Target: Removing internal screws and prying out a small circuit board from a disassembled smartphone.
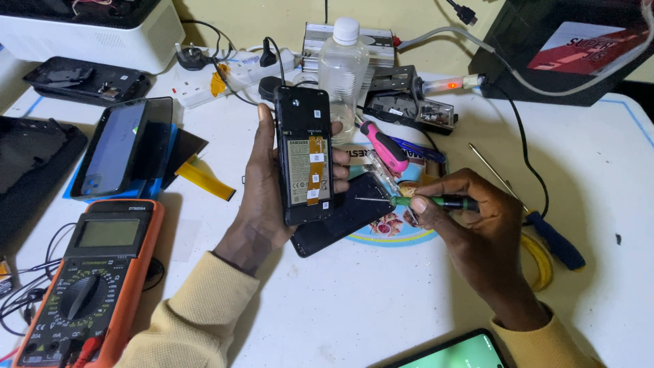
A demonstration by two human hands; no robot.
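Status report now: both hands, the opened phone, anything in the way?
Left hand grips opened black phone, upright. Right hand holds green-handled screwdriver, tip beside phone. Black back cover underneath.

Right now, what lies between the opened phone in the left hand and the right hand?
In the head view, the thin screwdriver held by the right hand spans that stretch toward the opened phone, above a dark back cover.

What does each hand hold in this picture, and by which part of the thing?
The left hand grips an opened phone by its long edges, battery side up. The right hand pinches a small green-handled screwdriver by its handle.
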